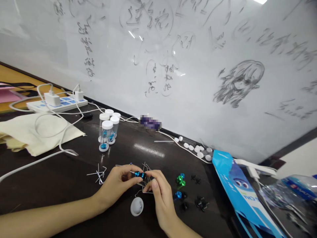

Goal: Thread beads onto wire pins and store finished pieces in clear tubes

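Note:
Near the front of the dark table, my left hand (116, 181) pinches a small shiny blue-and-black part (138, 174) between thumb and fingers. A thin metal pin juts from its left end. My right hand (160, 195) closes its fingertips on the black end of the same part. Behind and under the fingers lie bent metal wires (148, 167), partly hidden. Just below sits a small round whitish cap (137, 206). To the left is a pile of L-shaped metal keys (99, 174). On the right are small green parts (181, 180), a blue part (178, 195) and black parts (201, 203).
Clear tubes with white lids (107, 125) stand back left, near a cream cloth (37, 132) and a power strip (66, 101) with white cables. White caps (198, 149) lie along the whiteboard (111, 66). A blue package (235, 185) and plastic bottle (292, 188) are at right.

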